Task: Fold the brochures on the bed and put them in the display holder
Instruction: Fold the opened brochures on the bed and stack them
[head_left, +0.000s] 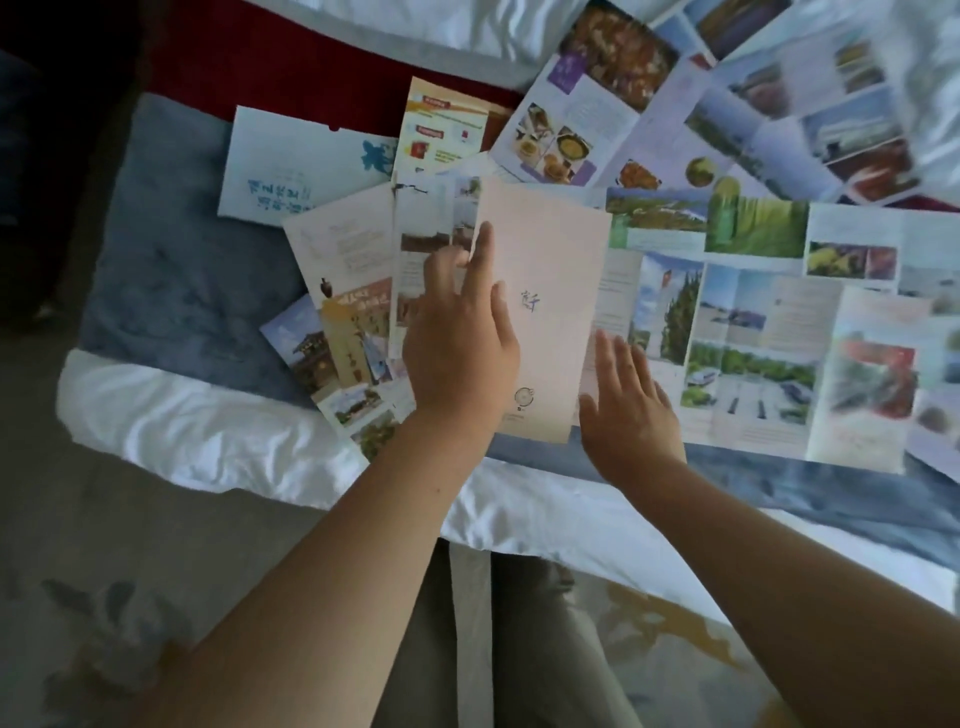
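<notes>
Two open palms — left hand (462, 353) presses brochure (545, 291), right hand (628, 410) beside its edge; align edges before creasing firmly.

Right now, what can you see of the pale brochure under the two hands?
The pale brochure is a tall, cream-pink paper panel, folded, lying tilted on other brochures on the bed. Its face is plain, with small blue writing mid-page and a round mark near the bottom. The left hand rests straight fingers on its left edge; the right hand touches its lower right edge.
</notes>
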